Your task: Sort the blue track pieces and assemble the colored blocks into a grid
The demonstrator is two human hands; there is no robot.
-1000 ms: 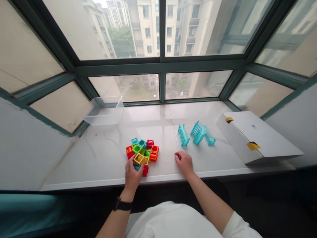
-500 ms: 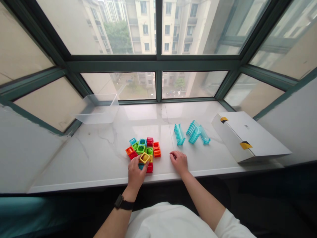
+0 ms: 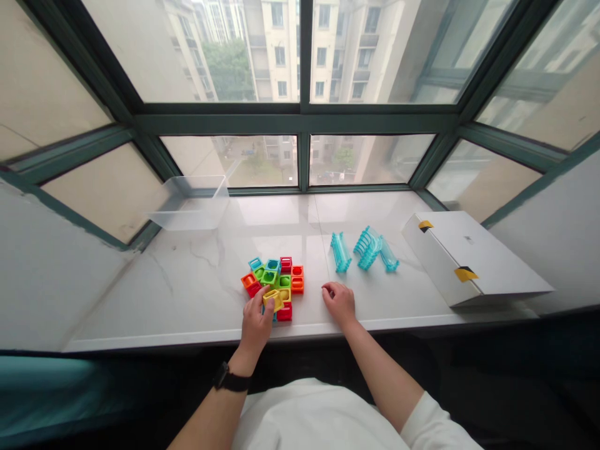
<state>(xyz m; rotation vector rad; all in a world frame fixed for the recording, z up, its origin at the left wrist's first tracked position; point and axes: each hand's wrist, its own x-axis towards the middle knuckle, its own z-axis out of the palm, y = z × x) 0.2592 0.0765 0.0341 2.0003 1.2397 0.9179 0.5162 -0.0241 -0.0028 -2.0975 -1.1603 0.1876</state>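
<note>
My left hand (image 3: 255, 317) grips a yellow toy block (image 3: 272, 300) between thumb and fingers, over the near side of a cluster of coloured blocks. Around it sit green blocks (image 3: 269, 277), a red block (image 3: 284, 311), orange blocks (image 3: 297, 284) and a blue block (image 3: 273, 265), each with a round hollow. My right hand (image 3: 340, 304) rests on the white sill with its fingers curled in; whether anything is inside them is hidden. Beyond it lie clear turquoise track pieces: a straight one (image 3: 340, 252) and a curved one (image 3: 368, 247) beside another straight piece (image 3: 389, 255).
An open clear plastic bin (image 3: 190, 219) stands at the back left of the marble-patterned sill (image 3: 197, 306). To the right is a white box (image 3: 482, 259) with black and yellow tabs. Green-framed windows (image 3: 304, 122) enclose the far side and both flanks.
My left hand has tilted the yellow block, and its side now faces more towards me. My right hand stays where it was. The view has shifted slightly.
</note>
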